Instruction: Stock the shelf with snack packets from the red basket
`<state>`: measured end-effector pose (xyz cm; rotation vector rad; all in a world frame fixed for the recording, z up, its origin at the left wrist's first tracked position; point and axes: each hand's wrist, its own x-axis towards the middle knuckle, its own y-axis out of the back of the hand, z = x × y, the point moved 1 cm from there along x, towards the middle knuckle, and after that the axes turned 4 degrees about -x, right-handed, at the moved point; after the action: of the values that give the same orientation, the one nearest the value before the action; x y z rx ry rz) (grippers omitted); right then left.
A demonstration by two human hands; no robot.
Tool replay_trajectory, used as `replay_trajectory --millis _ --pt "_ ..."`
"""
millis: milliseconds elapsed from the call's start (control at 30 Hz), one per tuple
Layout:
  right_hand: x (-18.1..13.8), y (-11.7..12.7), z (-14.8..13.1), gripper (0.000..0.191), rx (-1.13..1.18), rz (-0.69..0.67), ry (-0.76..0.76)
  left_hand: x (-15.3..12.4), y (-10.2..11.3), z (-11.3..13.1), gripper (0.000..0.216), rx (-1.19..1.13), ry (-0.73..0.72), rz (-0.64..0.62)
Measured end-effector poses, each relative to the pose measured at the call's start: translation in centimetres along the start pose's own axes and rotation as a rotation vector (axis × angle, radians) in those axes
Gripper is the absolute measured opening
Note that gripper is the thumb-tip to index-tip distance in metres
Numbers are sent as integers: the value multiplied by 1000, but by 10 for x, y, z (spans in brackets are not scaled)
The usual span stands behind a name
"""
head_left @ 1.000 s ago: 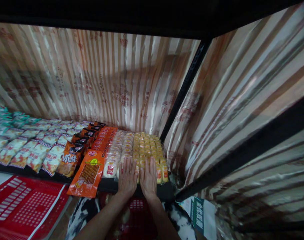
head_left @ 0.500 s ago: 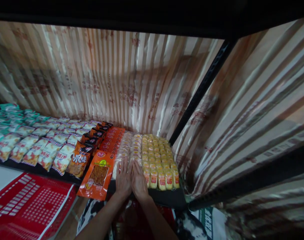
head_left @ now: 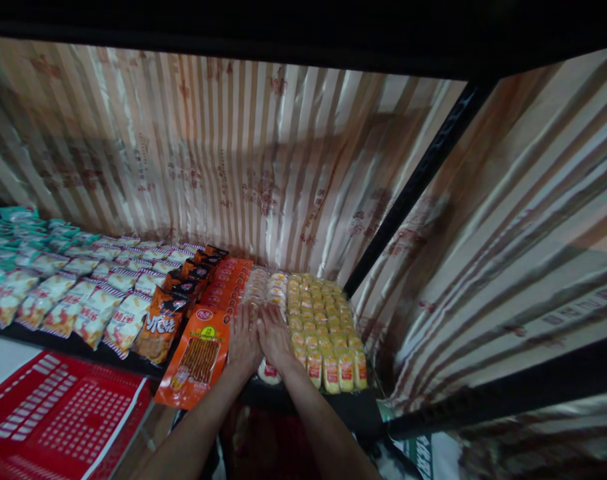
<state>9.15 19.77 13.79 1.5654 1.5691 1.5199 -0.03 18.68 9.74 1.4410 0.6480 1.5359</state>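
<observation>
Side by side, my left hand and my right hand lie flat on two rows of white wrapped snack cakes. Fingers of both hands are stretched out toward the back of the shelf, covering the cakes beneath them. A white cake with a red label shows below my right palm. Just left of my left hand stands an orange packet of brown sticks, with more orange packets behind it. To the right of my right hand are several rows of yellow wrapped cakes.
White snack bags, brown-orange bags and green bags fill the shelf's left side. A red plastic basket sits low at left. A black post and striped curtain stand behind; a black beam crosses above.
Both hands have moved forward over the white cakes, and their fingers now lie flatter and farther back. The camera view has shifted slightly, moving the post to the right.
</observation>
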Motion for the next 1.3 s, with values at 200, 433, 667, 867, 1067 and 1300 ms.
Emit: replay_trajectory --millis 200,433,667,867,1067,1300 --pt "10 -2 -7 45 -112 -110 -2 -2 -6 2 55 8 27 -68" --pt "34 0 -6 44 -89 -94 75 13 1 1 59 -13 27 -50" --pt "46 -13 5 39 -125 -126 76 29 -3 -3 54 -51 -4 -174" --pt "48 -18 11 43 -98 -55 13 36 -11 -7 54 -37 18 -174" --pt "62 -19 25 45 -151 -108 14 63 -17 -9 53 -19 4 -240" --pt "68 -20 31 45 -246 -189 20 73 -34 -13 57 24 -1 -288"
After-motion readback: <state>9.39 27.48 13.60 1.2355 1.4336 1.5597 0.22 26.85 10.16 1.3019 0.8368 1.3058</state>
